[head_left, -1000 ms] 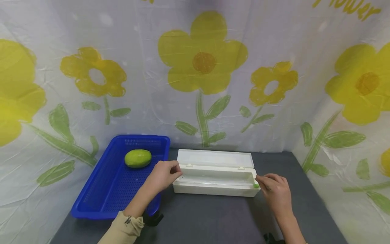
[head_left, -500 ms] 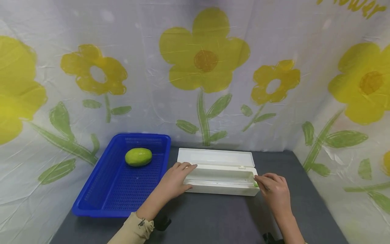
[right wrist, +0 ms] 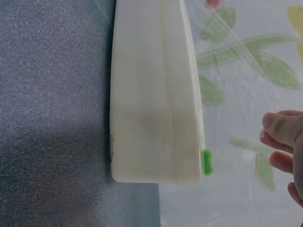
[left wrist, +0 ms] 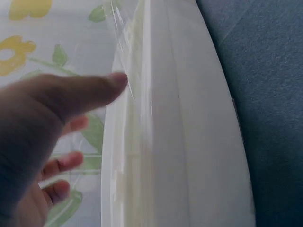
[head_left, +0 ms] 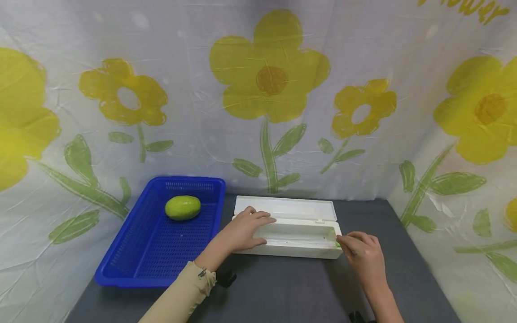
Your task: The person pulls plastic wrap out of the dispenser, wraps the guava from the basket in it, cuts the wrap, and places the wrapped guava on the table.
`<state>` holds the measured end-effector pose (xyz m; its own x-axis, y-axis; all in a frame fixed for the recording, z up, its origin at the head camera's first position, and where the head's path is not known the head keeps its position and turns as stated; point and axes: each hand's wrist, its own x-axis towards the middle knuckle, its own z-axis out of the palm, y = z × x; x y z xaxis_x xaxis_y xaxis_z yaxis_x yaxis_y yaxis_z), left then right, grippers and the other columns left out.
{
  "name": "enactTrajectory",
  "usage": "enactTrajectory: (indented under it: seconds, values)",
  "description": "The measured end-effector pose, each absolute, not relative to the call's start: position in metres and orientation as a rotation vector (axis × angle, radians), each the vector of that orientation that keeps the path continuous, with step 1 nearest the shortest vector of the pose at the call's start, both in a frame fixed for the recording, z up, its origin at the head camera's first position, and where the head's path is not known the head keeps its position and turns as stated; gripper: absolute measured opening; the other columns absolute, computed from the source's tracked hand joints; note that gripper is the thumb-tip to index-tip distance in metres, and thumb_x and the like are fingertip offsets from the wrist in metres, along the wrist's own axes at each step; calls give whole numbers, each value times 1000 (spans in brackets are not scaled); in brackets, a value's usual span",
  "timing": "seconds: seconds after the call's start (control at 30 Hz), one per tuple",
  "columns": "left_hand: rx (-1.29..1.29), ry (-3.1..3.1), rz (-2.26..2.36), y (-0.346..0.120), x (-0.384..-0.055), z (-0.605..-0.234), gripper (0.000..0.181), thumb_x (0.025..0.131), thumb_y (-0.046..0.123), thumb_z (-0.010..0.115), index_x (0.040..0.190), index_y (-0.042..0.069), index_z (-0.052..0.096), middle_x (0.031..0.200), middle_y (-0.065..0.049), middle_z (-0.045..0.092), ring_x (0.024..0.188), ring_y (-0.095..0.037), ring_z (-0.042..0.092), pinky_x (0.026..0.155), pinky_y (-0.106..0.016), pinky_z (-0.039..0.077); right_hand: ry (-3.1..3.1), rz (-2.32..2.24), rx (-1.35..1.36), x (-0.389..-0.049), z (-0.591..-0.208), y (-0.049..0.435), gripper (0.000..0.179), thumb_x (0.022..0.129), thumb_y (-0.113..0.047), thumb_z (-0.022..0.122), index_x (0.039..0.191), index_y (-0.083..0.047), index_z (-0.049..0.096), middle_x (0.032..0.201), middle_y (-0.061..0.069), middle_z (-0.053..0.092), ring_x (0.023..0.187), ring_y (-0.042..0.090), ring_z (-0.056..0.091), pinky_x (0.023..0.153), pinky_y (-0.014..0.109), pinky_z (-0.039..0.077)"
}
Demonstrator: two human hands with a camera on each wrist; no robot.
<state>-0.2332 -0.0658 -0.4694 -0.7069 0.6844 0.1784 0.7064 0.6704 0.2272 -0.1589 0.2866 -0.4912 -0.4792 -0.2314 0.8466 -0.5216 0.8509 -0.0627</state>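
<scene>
A long white cling film box (head_left: 296,251) lies on the table with its lid (head_left: 286,207) tipped back. My left hand (head_left: 244,231) is over its left half, fingers spread and loosely bent. In the left wrist view, the thumb of that hand (left wrist: 71,94) is right at a strip of clear film (left wrist: 124,52) rising from the box. At the box's right end my right hand (head_left: 363,253) has thumb and forefinger pinched together, apparently on the film's edge, which barely shows. A small green slider (right wrist: 207,162) sits on the rim below those fingers.
A blue perforated basket (head_left: 159,269) stands to the left, holding a green oval fruit (head_left: 182,207). A white sheet (head_left: 194,134) painted with yellow flowers hangs behind the dark table (head_left: 278,287).
My left hand has moved right from the box's left end, and its pinched fingers have spread apart. My right hand stays nearly in place, still pinching at the right end.
</scene>
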Motion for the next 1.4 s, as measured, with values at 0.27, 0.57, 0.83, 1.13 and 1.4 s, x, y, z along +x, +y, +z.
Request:
enactTrajectory:
  seconds: [0.27,0.57,0.83,1.13,1.4]
  values:
    - [-1535,-2718,-390,-23,-241,-465,62,93,35,84,150,24,62,149,2,62,121,-20,54,102,-34,48,-2063,434,649,-154,-500,292,53,111,-42,51,88,-9,84,73,1,77,79,29,70,77,48,49]
    - [-1733,-2763,-365,26,-237,-469,60,91,32,87,146,30,65,133,16,69,115,-9,55,98,-22,47,-2052,414,768,-146,-505,296,53,114,-39,47,90,-10,84,80,2,79,81,28,71,82,44,46]
    - [-1589,-2775,-63,24,-241,-469,27,88,44,87,111,34,77,91,20,66,88,-5,51,78,-25,43,-2020,431,810,-148,-509,297,51,114,-36,50,91,-8,85,82,3,80,81,27,71,81,43,46]
    - [-1566,-2802,-9,9,-245,-454,15,92,36,86,85,32,72,86,15,66,84,-7,52,80,-28,47,-1969,438,800,-153,-507,303,48,113,-34,52,89,-8,85,80,3,79,80,27,71,80,42,46]
    - [-1455,-3077,-267,-4,-246,-461,26,100,24,72,126,23,70,114,6,72,96,-10,65,86,-30,53,-1989,430,799,-152,-503,304,49,114,-34,50,91,-8,85,81,4,80,81,28,70,82,42,45]
